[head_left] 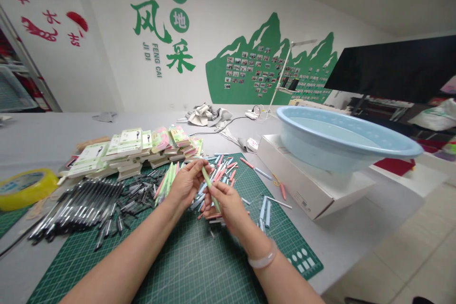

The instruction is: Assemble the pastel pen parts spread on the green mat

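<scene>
Both hands hold one light green pen barrel [210, 187] above a green cutting mat [185, 266]. My left hand [187, 182] pinches its upper end with the fingers closed. My right hand [225, 202] grips its lower end, fingers wrapped round it. Under the hands lies a loose pile of pink, blue and green pen barrels [223, 173]. A heap of black pen refills and small parts [89, 206] lies on the mat to the left.
Stacks of flat packaged cards [135, 149] sit behind the mat. A light blue basin [342, 140] rests on a white box [302, 183] at the right. A yellow tape roll [24, 187] lies far left. Cloth and cables lie at the table's back.
</scene>
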{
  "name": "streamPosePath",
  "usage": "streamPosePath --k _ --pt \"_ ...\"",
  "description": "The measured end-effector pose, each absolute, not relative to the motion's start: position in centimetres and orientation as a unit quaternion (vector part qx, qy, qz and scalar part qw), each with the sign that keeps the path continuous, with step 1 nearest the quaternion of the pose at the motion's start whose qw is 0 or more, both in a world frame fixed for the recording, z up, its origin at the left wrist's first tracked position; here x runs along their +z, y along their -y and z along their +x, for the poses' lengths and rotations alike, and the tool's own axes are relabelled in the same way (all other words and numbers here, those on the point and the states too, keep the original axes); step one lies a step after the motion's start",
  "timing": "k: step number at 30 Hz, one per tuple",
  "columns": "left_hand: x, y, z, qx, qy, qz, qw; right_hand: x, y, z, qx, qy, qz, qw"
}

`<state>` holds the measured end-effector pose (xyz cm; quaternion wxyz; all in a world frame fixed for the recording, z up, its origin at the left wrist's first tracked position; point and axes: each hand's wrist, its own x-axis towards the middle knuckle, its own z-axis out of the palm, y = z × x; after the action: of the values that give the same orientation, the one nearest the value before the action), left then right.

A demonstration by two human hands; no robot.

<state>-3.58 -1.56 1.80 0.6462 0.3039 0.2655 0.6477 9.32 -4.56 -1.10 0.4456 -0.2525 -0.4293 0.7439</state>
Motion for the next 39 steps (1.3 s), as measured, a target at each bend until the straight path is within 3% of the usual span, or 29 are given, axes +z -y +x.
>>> streamPosePath --k 8,13,20,39 --pt "1.5 2.1 -2.7 0.632 -0.246 0.315 0.664 -1.8 4.2 9.4 0.799 0.362 -0.217 0.427" --pt "0.9 1.9 -2.7 0.597 -0.305 0.355 0.652 -0.6 4.1 10.1 0.734 0.392 -0.253 0.494" --pt "0.2 0.2 -4.4 0.61 -0.278 0.218 0.71 1.7 4.8 11.4 0.724 0.485 -0.15 0.468" --pt "1.2 0.9 -4.2 0.633 -0.278 0.238 0.683 1.2 4.9 10.9 0.715 0.479 -0.131 0.492"
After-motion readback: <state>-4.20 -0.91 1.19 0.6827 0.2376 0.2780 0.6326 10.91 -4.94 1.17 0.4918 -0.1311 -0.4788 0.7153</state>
